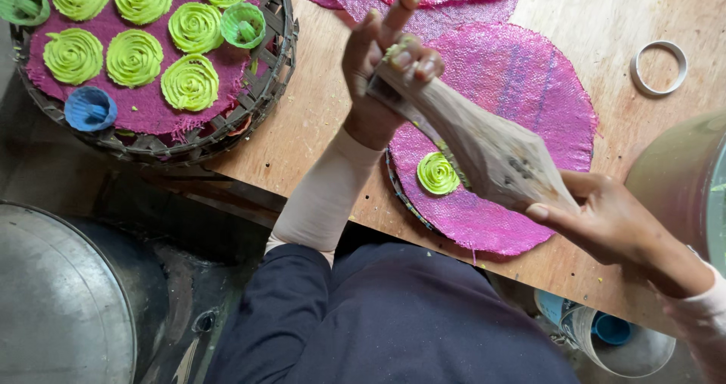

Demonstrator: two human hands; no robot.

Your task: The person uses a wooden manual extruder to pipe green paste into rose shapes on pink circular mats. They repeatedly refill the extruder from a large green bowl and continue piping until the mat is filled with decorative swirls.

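L hand (378, 89) closed on narrow end of cloth piping bag (484, 146); R hand (605, 217) pinches wide end. Bag over pink mat (522, 89) on surface. One green spiral (438, 174) piped there; basket tray (265, 89) approx full w/ seven spirals. Mat mostly bare.

piping bag (484, 146): pale, cone-shaped, smeared with green paste, tilted, raised above the pink mat, gripped at both ends | green spiral (438, 174): small coiled paste round, lying flat on the pink mat (522, 89) near its left edge, just under the bag
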